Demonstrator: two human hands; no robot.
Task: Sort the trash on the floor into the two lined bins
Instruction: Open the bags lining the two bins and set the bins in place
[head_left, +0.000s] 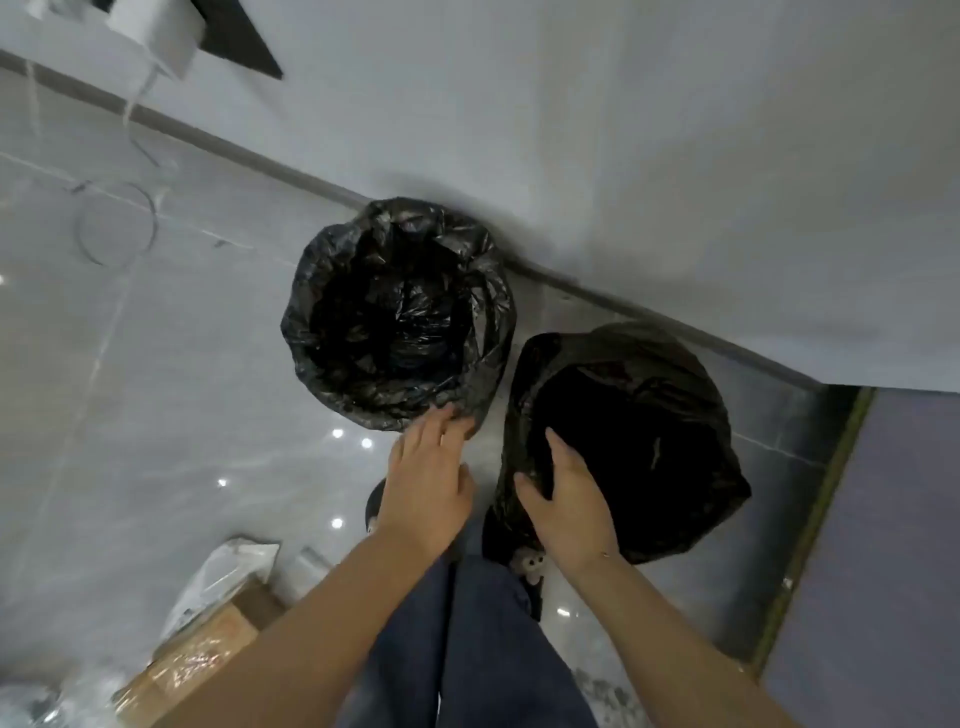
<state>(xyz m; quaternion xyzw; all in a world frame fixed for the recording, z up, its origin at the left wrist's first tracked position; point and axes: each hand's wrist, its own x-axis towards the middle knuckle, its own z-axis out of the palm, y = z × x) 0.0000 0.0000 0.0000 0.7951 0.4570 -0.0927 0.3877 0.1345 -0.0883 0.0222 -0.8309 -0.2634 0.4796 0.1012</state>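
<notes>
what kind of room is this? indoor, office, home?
Indoors, probably an office or flat corridor; can't tell which. Cues: glossy grey tiled floor, plain white wall with a baseboard, and two black-lined bins set against it.

- I see soft, even indoor light; small bright ceiling-light reflections dot the glossy floor (156, 395) at centre left.
- Bin liners' (400, 312) interiors read near-black.
- Edges bend; lower left corner smears with blur.
</notes>
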